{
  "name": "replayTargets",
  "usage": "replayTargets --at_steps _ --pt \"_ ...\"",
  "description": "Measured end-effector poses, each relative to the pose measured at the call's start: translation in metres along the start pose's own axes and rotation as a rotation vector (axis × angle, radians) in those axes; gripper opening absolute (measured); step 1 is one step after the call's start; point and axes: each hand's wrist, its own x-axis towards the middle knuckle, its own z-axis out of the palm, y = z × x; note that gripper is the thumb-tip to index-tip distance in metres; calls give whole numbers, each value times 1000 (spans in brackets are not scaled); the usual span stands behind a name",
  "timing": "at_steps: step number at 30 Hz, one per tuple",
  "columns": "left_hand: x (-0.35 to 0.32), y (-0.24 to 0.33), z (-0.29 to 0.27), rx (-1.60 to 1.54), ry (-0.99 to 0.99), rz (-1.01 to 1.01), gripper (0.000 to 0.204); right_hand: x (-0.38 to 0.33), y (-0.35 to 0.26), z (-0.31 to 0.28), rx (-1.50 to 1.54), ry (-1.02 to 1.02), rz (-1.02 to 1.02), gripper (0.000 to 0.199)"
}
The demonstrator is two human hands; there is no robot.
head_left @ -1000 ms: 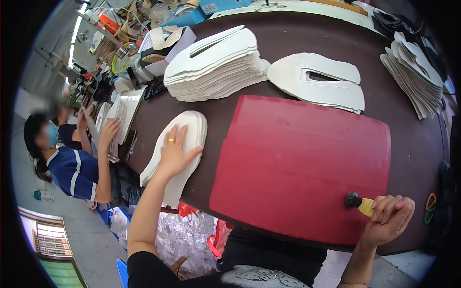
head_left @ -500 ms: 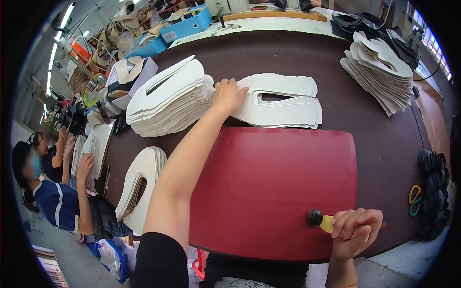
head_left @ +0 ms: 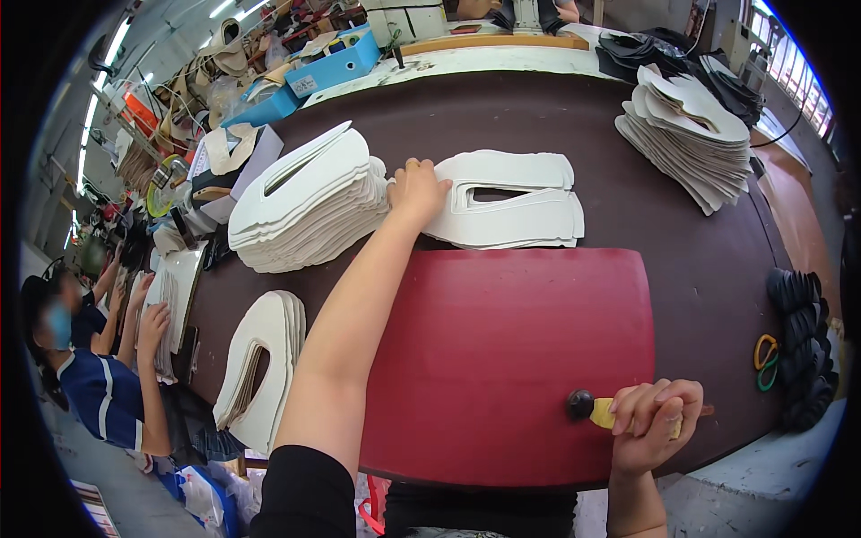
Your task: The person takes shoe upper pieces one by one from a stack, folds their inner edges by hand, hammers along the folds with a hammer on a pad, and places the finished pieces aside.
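Head view: left hand [head_left: 417, 190] reaches far across the dark worktop [head_left: 538, 117], fingers flat on edge of white cut-out pieces [head_left: 511, 199] lying just beyond red mat [head_left: 520, 359]. Right hand [head_left: 653, 423] fist clamped on yellow-handled tool [head_left: 592, 410] w/ black tip resting on mat's near right corner

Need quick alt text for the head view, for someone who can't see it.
The left hand reaches across a red mat to touch a low stack of white cut shoe pieces, while the right hand grips a yellow-handled brush at the mat's near edge.
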Motion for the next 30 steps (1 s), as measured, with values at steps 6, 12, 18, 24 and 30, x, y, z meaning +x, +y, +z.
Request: replayTargets --at_steps 6,12,18,24,30 --pt "-26 -6 -7 52 430 272 30 -5 -2 0 8 8 -17 29" --pt "-155 31 -133 -718 273 430 19 -6 1 -8 38 -7 26 28" --pt "-260 -50 -109 -322 -364 283 23 8 -8 -5 145 -52 121 35" --pt "-298 -36 -78 -228 37 746 40 19 -5 3 -41 -8 174 36" --pt "-317 -7 -51 -516 -361 1013 47 1 -50 23 129 -239 228 41"
